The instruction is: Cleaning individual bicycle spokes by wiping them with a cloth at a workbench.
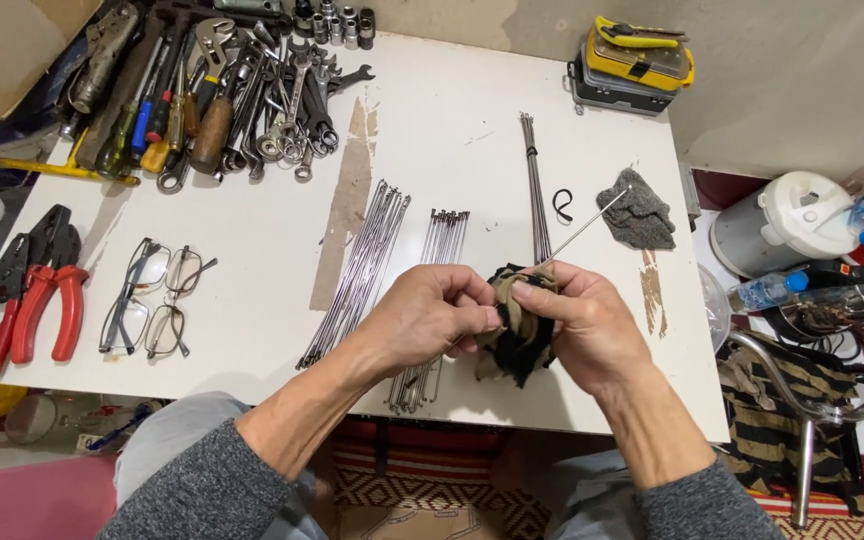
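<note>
My left hand (pixel 430 318) and my right hand (pixel 584 330) meet over the near edge of a white table (pixel 462 130). Both grip a dark tan-and-black rag (pixel 520 335) wrapped around one thin metal spoke (pixel 587 225), which sticks up and away to the right from between my fingers. Under my hands lie bundles of similar spokes: one long bundle (pixel 360 270) to the left, one (pixel 442 240) in the middle, and a darker bundle (pixel 534 185) behind the rag.
A pile of wrenches and screwdrivers (pixel 222 90) fills the far left. Red-handled cutters (pixel 27 290) and two pairs of glasses (pixel 152 295) lie at the left. A grey cloth (pixel 640 212), a yellow case (pixel 637 58), bottles and a jug (pixel 782 222) sit right.
</note>
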